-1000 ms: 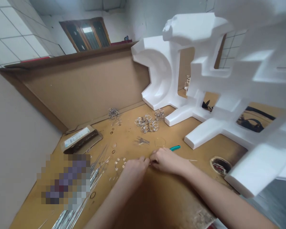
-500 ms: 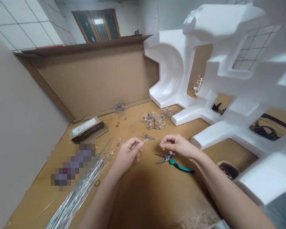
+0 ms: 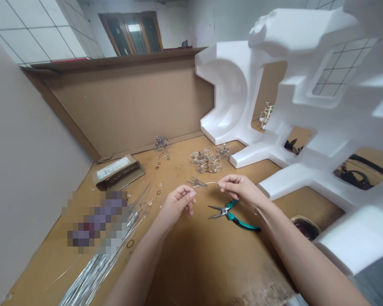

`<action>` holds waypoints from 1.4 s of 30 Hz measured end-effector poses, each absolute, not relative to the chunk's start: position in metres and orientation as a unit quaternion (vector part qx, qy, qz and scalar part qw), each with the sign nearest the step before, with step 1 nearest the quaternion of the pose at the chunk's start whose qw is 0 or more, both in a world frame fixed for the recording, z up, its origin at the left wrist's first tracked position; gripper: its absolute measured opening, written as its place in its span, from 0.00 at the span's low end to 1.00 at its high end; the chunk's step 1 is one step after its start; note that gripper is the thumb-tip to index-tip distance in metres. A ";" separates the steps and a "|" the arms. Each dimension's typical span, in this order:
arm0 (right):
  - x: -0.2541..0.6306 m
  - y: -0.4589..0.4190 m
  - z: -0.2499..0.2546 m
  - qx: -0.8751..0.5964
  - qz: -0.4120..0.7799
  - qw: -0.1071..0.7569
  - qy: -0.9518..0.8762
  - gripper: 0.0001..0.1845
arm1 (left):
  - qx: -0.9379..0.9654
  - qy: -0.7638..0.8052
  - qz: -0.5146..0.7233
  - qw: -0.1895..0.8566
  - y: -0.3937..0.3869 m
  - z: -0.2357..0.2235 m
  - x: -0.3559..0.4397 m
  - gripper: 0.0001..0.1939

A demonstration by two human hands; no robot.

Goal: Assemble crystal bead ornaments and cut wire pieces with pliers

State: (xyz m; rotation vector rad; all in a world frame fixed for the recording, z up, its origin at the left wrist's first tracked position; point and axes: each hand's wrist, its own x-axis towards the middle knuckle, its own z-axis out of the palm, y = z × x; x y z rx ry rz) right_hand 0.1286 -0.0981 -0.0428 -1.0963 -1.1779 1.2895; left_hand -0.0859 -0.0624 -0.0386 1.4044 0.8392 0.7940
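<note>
My right hand (image 3: 241, 188) pinches a thin piece of wire (image 3: 212, 182) between thumb and forefinger, one end pointing left. Curled, with thumb against forefinger, my left hand (image 3: 180, 200) is a short way to its left; whether anything is between those fingertips is hidden. A small pile of short wire pieces (image 3: 196, 182) lies just beyond the hands. Below my right hand, pliers (image 3: 225, 211) with teal and black handles lie with jaws apart. Several bent wire shapes (image 3: 206, 160) are clustered farther back on the brown tabletop (image 3: 185, 250).
A bundle of long straight wires (image 3: 98, 267) lies at the left, beside a pixelated purple item (image 3: 98, 219). Behind them sits a small cardboard box (image 3: 118, 173). A tangled wire heap (image 3: 161, 142) is near the cardboard wall (image 3: 130, 97). White moulded foam (image 3: 274, 148) borders the right side.
The wire tip that stuck out from my left fingertips no longer shows there. A wire now extends from my right fingertips. The pliers stay where they were.
</note>
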 end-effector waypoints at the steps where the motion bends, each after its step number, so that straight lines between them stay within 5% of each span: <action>1: 0.130 -0.097 -0.044 -0.459 0.536 0.505 -0.498 0.11 | 0.603 0.367 0.353 0.613 -0.062 -0.039 -0.086 0.11; 7: 0.125 -0.091 -0.050 -0.459 0.476 0.600 -0.450 0.17 | 0.448 0.321 0.460 0.696 -0.062 -0.040 -0.085 0.08; 13: 0.086 -0.105 -0.058 -0.455 0.478 0.552 -0.511 0.18 | 0.207 0.239 0.489 0.813 -0.075 -0.049 -0.066 0.07; 25: 0.071 -0.114 -0.064 -0.352 0.482 0.669 -0.443 0.04 | 0.149 0.141 0.432 0.879 -0.090 -0.058 -0.056 0.08; 34: 0.079 -0.108 -0.055 -0.344 0.590 0.628 -0.373 0.09 | 0.256 0.180 0.515 0.798 -0.074 -0.051 -0.066 0.01; 42: 0.069 -0.111 -0.069 -0.370 0.648 0.530 -0.403 0.12 | 0.347 0.208 0.590 0.699 -0.078 -0.032 -0.074 0.07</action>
